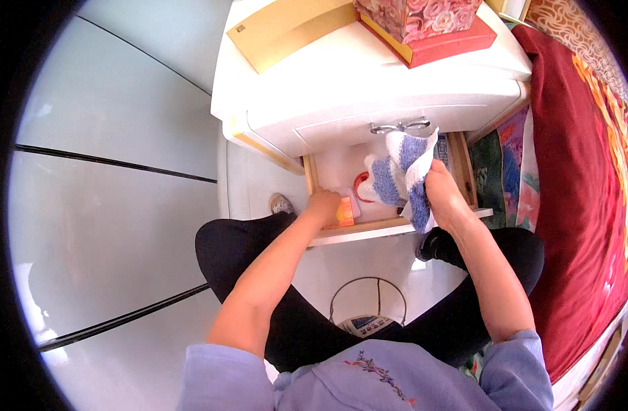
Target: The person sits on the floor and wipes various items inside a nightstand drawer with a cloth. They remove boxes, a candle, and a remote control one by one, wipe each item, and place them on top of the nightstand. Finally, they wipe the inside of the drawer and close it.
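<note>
At the front of a white cabinet (286, 92), a drawer (375, 231) stands pulled out. Over its right half hangs a blue-and-white striped cloth (404, 171), bunched in folds. The right hand (444, 197) has its fingers closed around the cloth's right edge, gripping it with no gap showing. Inside the drawer's left side, the left hand (322, 205) is bent down against a small orange-and-yellow box (345, 212); its fingertips are hidden, so whether it grips or merely touches cannot be told.
</note>
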### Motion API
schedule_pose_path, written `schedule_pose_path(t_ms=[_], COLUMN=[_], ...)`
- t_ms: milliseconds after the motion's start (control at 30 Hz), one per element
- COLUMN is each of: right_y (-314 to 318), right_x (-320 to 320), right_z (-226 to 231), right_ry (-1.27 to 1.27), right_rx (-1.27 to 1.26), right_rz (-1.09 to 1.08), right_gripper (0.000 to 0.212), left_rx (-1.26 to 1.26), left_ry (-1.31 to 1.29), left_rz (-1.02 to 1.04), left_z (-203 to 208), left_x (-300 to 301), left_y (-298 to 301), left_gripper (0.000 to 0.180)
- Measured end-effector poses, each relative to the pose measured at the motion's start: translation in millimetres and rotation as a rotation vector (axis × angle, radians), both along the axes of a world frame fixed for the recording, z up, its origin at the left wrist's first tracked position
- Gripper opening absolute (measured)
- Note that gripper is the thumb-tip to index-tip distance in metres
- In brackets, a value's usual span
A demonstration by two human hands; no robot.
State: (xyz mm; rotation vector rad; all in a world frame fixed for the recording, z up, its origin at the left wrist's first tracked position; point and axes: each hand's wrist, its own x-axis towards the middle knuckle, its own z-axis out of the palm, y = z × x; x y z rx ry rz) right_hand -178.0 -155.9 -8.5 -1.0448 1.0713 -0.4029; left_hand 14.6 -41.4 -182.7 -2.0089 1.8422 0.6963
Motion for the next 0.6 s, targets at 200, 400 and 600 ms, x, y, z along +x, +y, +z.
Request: schedule_pose_path(t_ms=[200,400,600], right_y=[-1,7,23], right_x=[2,-4,-20], right_z=[-5,24,27], right_ry=[-0.039,-0.068,0.032], right_rx=[-0.005,-0.116,-1.003], right_rz=[0.034,-0.005,0.577], right_gripper=[0.025,0.026,0.035], left_rx=[-0.064,-0.166,-0.257], left_ry=[0.023,0.348,1.223], left_rz=[0.052,0.321,0.511], left_z=[9,102,155], left_x=[11,-3,-10], left_y=[3,-9,-2], left_gripper=[0.047,0.051,0.05])
